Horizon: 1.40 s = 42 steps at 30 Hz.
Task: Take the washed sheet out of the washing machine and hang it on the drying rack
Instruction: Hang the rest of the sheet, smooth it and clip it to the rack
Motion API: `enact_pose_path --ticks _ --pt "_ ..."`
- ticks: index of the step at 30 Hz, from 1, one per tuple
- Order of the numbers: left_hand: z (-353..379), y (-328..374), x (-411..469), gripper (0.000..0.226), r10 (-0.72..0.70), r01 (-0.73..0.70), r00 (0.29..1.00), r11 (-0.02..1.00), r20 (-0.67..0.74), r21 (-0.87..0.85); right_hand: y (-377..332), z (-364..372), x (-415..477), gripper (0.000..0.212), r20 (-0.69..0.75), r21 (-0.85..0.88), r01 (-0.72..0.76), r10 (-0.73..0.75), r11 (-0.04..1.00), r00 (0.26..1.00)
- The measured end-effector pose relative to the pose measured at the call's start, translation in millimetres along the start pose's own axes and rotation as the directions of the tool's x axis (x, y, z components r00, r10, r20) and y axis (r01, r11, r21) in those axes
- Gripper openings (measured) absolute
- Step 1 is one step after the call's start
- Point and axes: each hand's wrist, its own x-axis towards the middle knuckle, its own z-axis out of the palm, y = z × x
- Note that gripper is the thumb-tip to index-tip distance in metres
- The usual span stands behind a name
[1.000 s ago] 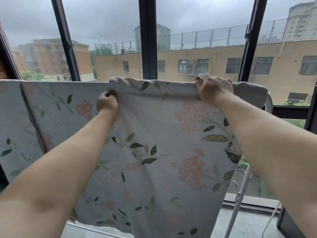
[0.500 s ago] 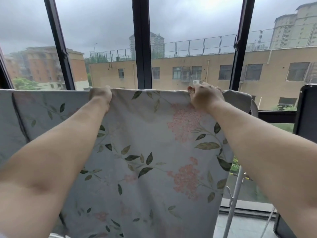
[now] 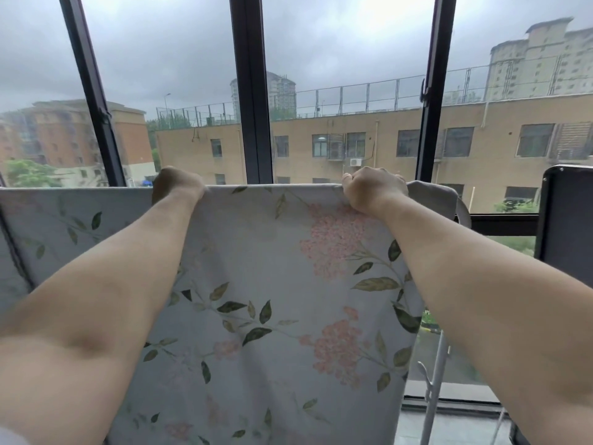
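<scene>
Your left hand (image 3: 178,185) and right hand (image 3: 373,188) clutch the top edge of the floral sheet (image 3: 272,284); dark-framed windows (image 3: 252,91) behind, drying rack leg (image 3: 430,412) right.

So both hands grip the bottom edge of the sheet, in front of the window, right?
No. The left hand and right hand grip the top edge of the sheet, not the bottom, in front of the window; the head view shows it.

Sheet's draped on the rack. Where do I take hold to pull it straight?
Best to take the sheet along its top fold, from the near side, where the left hand and right hand hold it. That edge runs taut and level; below, it hangs flat.
</scene>
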Motion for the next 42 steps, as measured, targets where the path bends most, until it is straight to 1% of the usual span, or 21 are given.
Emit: enact_pose_path --ticks 3,6,9,10,12,13,15,17,19,21,23,26,28,30,31,34,36,37,38,39,42 --pt "-2.8 -1.9 3.5 0.042 -0.003 0.003 1.000 1.000 0.016 0.015 10.1 -1.5 0.2 0.057 -0.076 -0.012 -0.014 0.013 1.000 0.997" --pt "-2.0 -3.9 -3.7 0.041 0.035 -0.034 0.999 0.995 -0.007 0.098 26.5 4.7 -2.5 0.067 -0.159 -0.137 -0.038 0.016 0.990 0.987" --pt "13.5 -13.5 -24.3 0.039 0.207 -0.180 0.973 0.958 -0.103 0.224 34.8 12.4 -2.8 0.071 -0.184 -0.178 0.022 -0.055 0.984 0.981" --pt "22.9 -18.7 -35.9 0.039 0.302 -0.267 0.944 0.936 -0.134 0.230 38.2 13.7 -4.1 0.069 -0.212 -0.165 0.049 -0.084 0.985 0.974" --pt "40.3 -28.5 -61.9 0.038 0.486 -0.455 0.852 0.872 -0.196 0.182 45.3 12.6 -8.0 0.061 -0.317 -0.119 0.114 -0.146 0.986 0.937" --pt "49.7 -33.4 -74.3 0.039 0.560 -0.536 0.801 0.828 -0.211 0.163 51.8 11.3 -11.6 0.058 -0.367 -0.094 0.117 -0.144 0.989 0.919" --pt "63.6 -39.0 -90.5 0.041 0.648 -0.629 0.733 0.762 -0.206 0.157 66.9 6.8 -17.1 0.053 -0.411 -0.024 0.056 -0.061 0.998 0.910" --pt "72.0 -33.9 -97.3 0.040 0.703 -0.687 0.677 0.710 -0.218 0.156 85.5 2.0 -20.7 0.053 -0.357 0.107 -0.029 0.066 0.994 0.932" --pt "75.3 -21.5 -98.9 0.036 0.739 -0.725 0.621 0.668 -0.262 0.166 102.9 -2.5 -24.3 0.052 -0.270 0.244 -0.068 0.136 0.967 0.953" --pt "75.3 -5.9 -99.8 0.033 0.727 -0.725 0.627 0.676 -0.282 0.131 118.2 -6.7 -30.2 0.056 -0.213 0.318 -0.097 0.170 0.943 0.962" --pt "71.8 5.0 -99.8 0.034 0.698 -0.694 0.671 0.710 -0.249 0.120 130.1 -6.4 -37.2 0.060 -0.150 0.387 -0.146 0.218 0.910 0.964" --pt "71.1 9.8 -103.4 0.036 0.652 -0.640 0.733 0.758 -0.195 0.127 140.4 -4.8 -42.0 0.056 -0.071 0.470 -0.207 0.270 0.858 0.960" --pt "76.3 12.1 -116.2 0.037 0.653 -0.648 0.730 0.755 -0.201 0.100 141.7 -5.8 -41.0 0.056 -0.056 0.514 -0.234 0.305 0.825 0.951" --pt "86.1 14.5 -145.4 0.040 0.721 -0.728 0.659 0.683 -0.213 0.061 144.7 -5.3 -42.5 0.053 -0.044 0.593 -0.275 0.371 0.757 0.927" --pt "92.8 13.9 -165.3 0.041 0.776 -0.787 0.597 0.616 -0.203 0.037 147.8 -4.4 -44.8 0.049 -0.022 0.659 -0.289 0.402 0.695 0.915" --pt "117.3 -0.6 -230.2 0.042 0.933 -0.940 0.341 0.340 -0.113 -0.023 158.7 -0.2 -55.2 0.037 0.065 0.800 -0.305 0.431 0.516 0.900" --pt "139.0 -17.5 -277.8 0.040 0.981 -0.969 0.195 0.194 0.006 -0.150 175.1 7.3 -67.9 0.033 0.104 0.806 -0.329 0.430 0.492 0.897" --pt "149.9 -27.1 -299.1 0.039 0.987 -0.965 0.143 0.155 0.069 -0.212 183.0 12.1 -75.5 0.033 0.118 0.800 -0.340 0.425 0.494 0.897" --pt "164.7 -37.6 -326.8 0.040 0.982 -0.952 0.111 0.149 0.150 -0.269 198.7 21.0 -87.8 0.033 0.148 0.790 -0.368 0.429 0.491 0.891" --pt "175.5 -49.1 -348.3 0.040 0.968 -0.935 0.106 0.176 0.229 -0.309 209.3 29.5 -99.0 0.033 0.176 0.787 -0.385 0.423 0.482 0.889" --pt "205.5 -84.1 -401.8 0.036 0.903 -0.862 0.179 0.335 0.391 -0.380 248.6 61.1 -134.5 0.030 0.267 0.747 -0.458 0.414 0.481 0.870"
